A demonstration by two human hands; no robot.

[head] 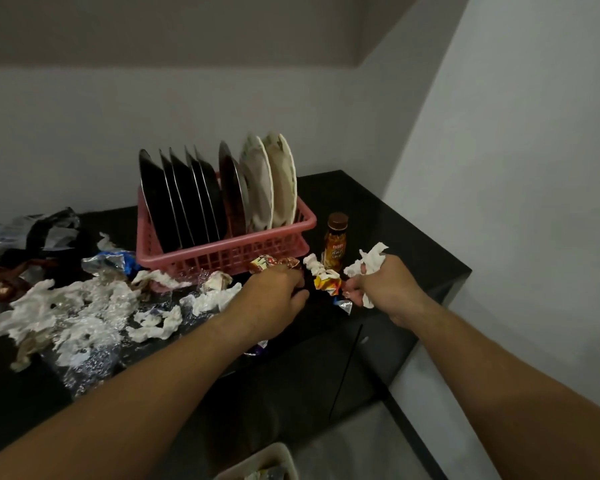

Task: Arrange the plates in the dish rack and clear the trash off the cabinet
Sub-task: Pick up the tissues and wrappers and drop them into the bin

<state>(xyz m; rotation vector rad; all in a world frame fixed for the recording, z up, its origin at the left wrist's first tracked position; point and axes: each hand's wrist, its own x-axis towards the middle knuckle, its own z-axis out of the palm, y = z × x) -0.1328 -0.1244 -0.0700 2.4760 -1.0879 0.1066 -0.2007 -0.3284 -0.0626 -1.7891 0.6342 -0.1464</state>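
A pink dish rack (291, 230) stands on the black cabinet top (395, 216), holding several dark plates (177, 202) and two white plates (271, 181) upright. My right hand (385, 285) is shut on crumpled white tissue (368, 261) near the cabinet's front right. My left hand (274, 296) rests fingers-down on a red and white wrapper (274, 263) in front of the rack; its grip is hidden. A yellow wrapper (326, 282) and a twisted tissue (314, 265) lie between my hands.
Torn tissue and clear plastic (70, 313) cover the cabinet's left half, with dark bags (32, 233) behind. A small brown bottle (335, 242) stands right of the rack. A pale bin (257, 465) with trash sits on the floor below. Walls close in behind and right.
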